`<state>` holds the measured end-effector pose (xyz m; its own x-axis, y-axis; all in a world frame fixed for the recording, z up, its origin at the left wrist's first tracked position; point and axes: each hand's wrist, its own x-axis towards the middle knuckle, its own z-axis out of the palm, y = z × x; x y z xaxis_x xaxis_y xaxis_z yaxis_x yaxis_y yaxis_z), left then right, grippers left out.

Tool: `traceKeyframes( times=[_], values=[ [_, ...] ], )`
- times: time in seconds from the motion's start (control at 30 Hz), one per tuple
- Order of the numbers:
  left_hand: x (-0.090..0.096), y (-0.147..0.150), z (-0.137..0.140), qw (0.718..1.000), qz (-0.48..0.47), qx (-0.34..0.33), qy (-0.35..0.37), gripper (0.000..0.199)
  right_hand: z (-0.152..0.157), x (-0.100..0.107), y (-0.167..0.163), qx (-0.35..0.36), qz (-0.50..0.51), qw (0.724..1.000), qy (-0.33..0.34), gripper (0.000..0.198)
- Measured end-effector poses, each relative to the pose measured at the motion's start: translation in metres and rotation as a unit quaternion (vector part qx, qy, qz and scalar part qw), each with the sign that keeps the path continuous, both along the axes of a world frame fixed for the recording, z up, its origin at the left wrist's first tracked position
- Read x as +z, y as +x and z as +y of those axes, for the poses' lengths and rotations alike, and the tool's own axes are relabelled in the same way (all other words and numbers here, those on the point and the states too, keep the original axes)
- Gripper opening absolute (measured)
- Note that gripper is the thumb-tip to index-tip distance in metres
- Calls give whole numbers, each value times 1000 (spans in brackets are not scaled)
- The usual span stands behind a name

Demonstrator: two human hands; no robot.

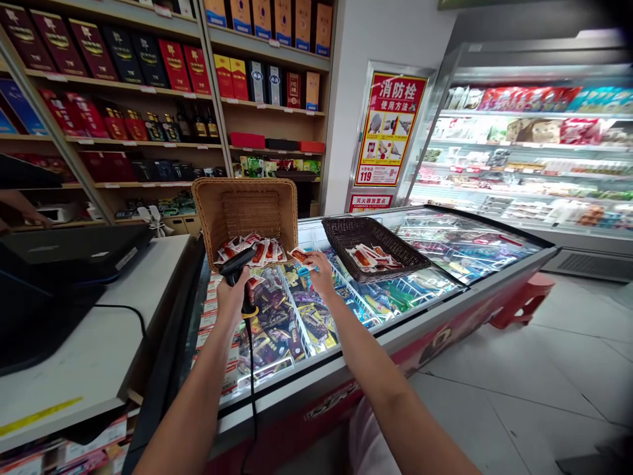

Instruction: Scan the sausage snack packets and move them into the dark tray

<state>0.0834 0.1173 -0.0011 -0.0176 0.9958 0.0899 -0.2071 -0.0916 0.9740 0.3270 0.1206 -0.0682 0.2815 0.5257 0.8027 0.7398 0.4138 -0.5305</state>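
Observation:
My left hand (232,295) is wrapped round the grip of a black barcode scanner (237,262), whose cord hangs down over the freezer's front. Between the fingers of my right hand (321,270) is a small sausage packet (301,256), reddish-brown in clear and white wrapping. A tan wicker basket (291,198) stands tilted toward me behind the scanner, with several similar packets (267,251) heaped at its lower edge. To the right of my right hand lies a dark brown wicker basket (346,247), holding a smaller pile of packets (373,257). Both baskets rest on the freezer's glass top.
Below the glass of the chest freezer (395,330) lie many wrapped frozen goods. A counter (84,336) with black equipment stands at left; a person's hand (30,211) shows beyond it. Shelves of boxed bottles are behind. A red stool (524,300) stands on the floor at right.

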Motion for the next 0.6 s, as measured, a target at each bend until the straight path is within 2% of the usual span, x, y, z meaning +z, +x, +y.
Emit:
traceKeyframes(
  times=[0.13,0.27,0.43,0.6],
  values=[
    [2,0,-2,1000,20,-6,3,48,0,-1,2,19,-54,998,33,33],
    [4,-1,-4,996,82,-32,19,49,-3,-1,8,42,-97,991,83,35],
    [9,-5,-7,987,133,-75,46,49,-3,-1,11,56,-99,990,80,31],
    [8,-6,-6,978,169,-104,61,47,-2,0,11,58,-101,988,104,38]
  ],
)
